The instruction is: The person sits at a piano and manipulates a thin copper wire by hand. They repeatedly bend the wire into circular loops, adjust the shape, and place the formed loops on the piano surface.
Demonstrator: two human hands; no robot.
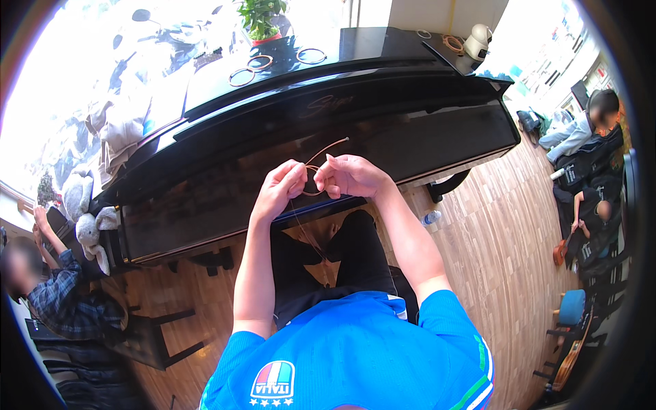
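A thin copper-coloured string (pixel 326 149) is coiled into a small loop between my hands, with one end sticking up to the right. A fine strand also hangs down from the hands toward my legs. My left hand (pixel 283 184) is closed in a pinch on the left side of the loop. On the right side, the curled fingers of my right hand (pixel 352 176) grip the same loop; its fingertips partly hide the string. Both hands are above the front of a black upright piano (pixel 437 123), in front of my lap.
On the piano top lie several coiled rings (pixel 311 56), a potted plant (pixel 261 24) and a white rounded device (pixel 477 41). A plush rabbit (pixel 89 229) sits at the left end. A bottle (pixel 431 217) is on the wooden floor. People sit at both sides.
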